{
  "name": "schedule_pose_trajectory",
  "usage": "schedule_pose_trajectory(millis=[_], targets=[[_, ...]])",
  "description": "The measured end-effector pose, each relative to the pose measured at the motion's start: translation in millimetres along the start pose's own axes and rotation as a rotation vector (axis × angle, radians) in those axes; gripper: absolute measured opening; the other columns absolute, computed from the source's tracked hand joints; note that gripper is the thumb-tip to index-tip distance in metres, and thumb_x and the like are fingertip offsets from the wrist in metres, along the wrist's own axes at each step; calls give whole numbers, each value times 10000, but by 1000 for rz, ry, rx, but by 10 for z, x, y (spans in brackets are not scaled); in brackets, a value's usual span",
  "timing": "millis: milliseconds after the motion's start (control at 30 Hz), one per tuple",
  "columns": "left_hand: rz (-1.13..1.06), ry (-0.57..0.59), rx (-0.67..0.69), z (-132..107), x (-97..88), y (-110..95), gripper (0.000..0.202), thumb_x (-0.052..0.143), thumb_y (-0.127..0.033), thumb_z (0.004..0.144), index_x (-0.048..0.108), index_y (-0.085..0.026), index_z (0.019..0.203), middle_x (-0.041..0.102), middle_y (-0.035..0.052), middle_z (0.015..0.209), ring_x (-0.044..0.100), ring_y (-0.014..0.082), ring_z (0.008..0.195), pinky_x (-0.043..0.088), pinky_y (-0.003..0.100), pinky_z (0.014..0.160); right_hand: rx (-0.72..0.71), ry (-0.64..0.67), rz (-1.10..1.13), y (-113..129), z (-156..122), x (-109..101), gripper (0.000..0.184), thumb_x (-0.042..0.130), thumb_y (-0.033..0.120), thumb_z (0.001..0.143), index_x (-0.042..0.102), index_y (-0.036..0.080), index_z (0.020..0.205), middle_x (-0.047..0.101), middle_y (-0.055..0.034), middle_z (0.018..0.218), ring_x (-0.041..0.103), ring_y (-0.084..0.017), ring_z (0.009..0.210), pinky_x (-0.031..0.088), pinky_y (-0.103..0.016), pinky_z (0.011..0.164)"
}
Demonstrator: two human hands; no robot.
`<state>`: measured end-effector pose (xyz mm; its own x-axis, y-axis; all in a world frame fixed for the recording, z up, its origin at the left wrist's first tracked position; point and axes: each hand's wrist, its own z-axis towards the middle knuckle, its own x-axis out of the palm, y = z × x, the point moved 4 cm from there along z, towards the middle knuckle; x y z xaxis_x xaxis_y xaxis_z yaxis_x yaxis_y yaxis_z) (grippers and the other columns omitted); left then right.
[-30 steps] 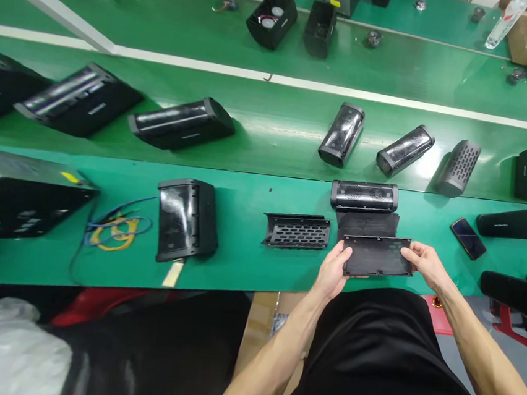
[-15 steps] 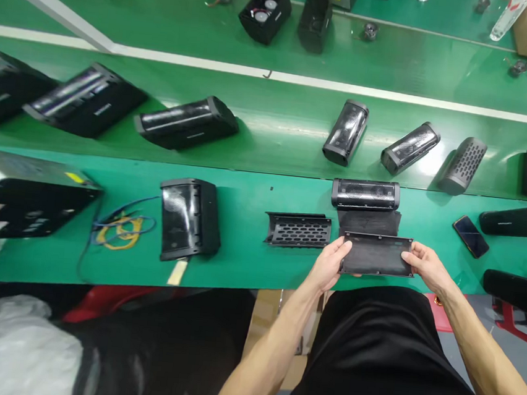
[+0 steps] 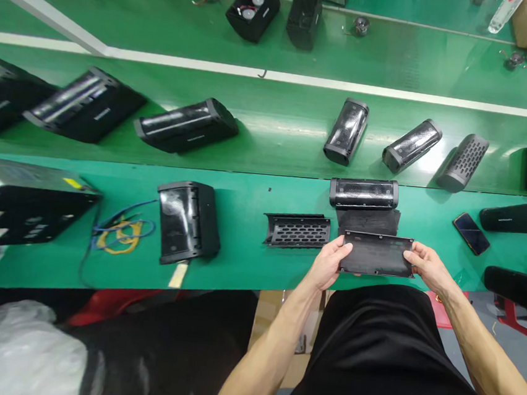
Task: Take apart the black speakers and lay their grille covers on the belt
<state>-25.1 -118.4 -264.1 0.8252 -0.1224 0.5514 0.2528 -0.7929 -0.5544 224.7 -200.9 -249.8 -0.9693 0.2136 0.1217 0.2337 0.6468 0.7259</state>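
Observation:
A flat black grille panel (image 3: pixel 376 254) is held level over the near edge of the green bench, with both hands gripping it. My left hand (image 3: pixel 328 264) pinches its left end and my right hand (image 3: pixel 427 267) its right end. Just beyond the panel lies a dark fabric sheet (image 3: pixel 367 220), and behind that a black cylindrical speaker (image 3: pixel 363 193) lies on its side. To the left of the panel a curved black perforated grille (image 3: pixel 297 230) rests on the bench.
A black speaker box (image 3: pixel 187 221) and coloured wires (image 3: pixel 120 233) lie to the left. A phone (image 3: pixel 471 233) lies at the right. Several black speakers (image 3: pixel 411 146) rest on the conveyor belt (image 3: pixel 274 130) behind. A large black unit (image 3: pixel 21 199) sits far left.
The panel and both hands have stayed almost in place, tilting slightly flatter. The camera view has shifted a little.

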Motion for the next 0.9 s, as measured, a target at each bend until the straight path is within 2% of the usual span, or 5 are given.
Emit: schedule_pose_trajectory(millis=[100,267,500,667,900], targets=[[-19,-3,-2,9,-11,4,543,899,-472,769,733,-123,1149,780,78,865,701,198,625,593,301,516,9,-5,-14,8,-10,4,502,900,635,751,639,231,895,689,12,769,555,-135,607,458,-266,591],[-11,-3,12,10,-32,-12,528,916,-405,736,760,-121,1153,803,92,938,730,204,705,615,310,659,17,-43,-30,19,-16,9,540,880,680,737,609,233,872,662,11,751,526,-137,601,442,-261,570],[-8,-11,41,19,-31,-12,590,938,-459,712,773,-123,1168,824,133,1073,771,312,1032,612,383,911,19,-45,-19,50,-4,24,541,901,670,721,613,229,845,663,10,749,513,-128,594,439,-256,560],[-23,-3,38,10,-19,-25,607,942,-469,706,767,-125,1175,822,129,1044,776,322,1010,634,395,870,23,-41,-13,50,6,20,527,894,660,728,613,231,848,657,15,740,524,-132,600,446,-261,574],[-25,48,33,19,-18,-34,575,924,-431,751,745,-129,1207,822,126,1040,778,256,816,647,341,708,28,-43,4,102,31,37,517,904,645,713,613,234,827,667,11,748,555,-144,617,473,-272,590]])
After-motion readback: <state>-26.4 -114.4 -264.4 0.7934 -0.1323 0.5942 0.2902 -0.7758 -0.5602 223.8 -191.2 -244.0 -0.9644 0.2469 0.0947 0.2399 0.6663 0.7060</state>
